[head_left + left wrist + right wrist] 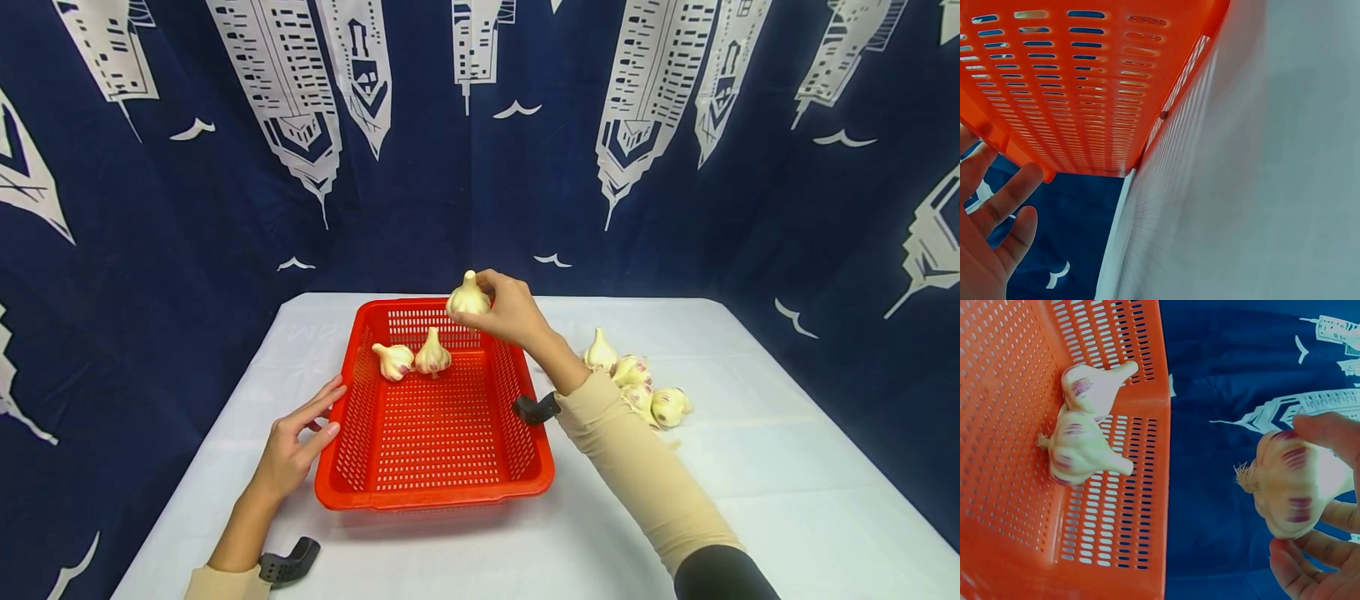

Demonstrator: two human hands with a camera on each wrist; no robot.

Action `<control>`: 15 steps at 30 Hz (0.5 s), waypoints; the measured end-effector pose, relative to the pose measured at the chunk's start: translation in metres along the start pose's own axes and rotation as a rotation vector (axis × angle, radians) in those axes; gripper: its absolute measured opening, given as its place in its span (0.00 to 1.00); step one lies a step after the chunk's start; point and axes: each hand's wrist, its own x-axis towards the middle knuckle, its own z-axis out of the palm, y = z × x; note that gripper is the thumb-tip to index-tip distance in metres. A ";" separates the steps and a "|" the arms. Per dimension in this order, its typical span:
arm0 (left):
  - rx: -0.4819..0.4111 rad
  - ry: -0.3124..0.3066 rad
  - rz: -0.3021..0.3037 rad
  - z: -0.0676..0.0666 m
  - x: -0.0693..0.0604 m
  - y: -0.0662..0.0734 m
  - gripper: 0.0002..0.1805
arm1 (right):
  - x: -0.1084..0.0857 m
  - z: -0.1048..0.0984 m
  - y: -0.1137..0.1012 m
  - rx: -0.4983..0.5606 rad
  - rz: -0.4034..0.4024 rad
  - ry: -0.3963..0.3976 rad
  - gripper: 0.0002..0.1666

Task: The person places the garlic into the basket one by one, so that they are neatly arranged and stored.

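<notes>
My right hand [512, 312] pinches a garlic bulb [468, 298] above the back right part of the red basket [435, 498]. In the right wrist view thumb and fingers of the hand [1329, 550] hold the bulb [1294, 484] by its sides, its roots facing the basket wall. Two more bulbs, one lying [395, 362] and one upright [432, 354], touch each other inside the basket near its back left. The left hand [288, 450] rests its fingertips on the basket's left rim, fingers loosely extended; the left wrist view shows this hand [991, 231] beside the perforated wall [1085, 81].
Several garlic bulbs [671, 407] lie in a pile on the white table [787, 467], right of the basket and partly behind the right sleeve [645, 475]. A dark blue cloth [465, 192] with white building prints hangs behind the table.
</notes>
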 end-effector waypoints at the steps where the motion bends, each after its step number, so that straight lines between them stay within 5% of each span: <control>1: 0.000 0.001 0.001 0.000 0.000 0.000 0.27 | 0.001 0.002 0.000 0.004 0.016 -0.002 0.36; 15: -0.003 0.006 0.005 0.001 0.000 -0.002 0.27 | 0.024 0.030 0.007 -0.042 0.166 -0.054 0.33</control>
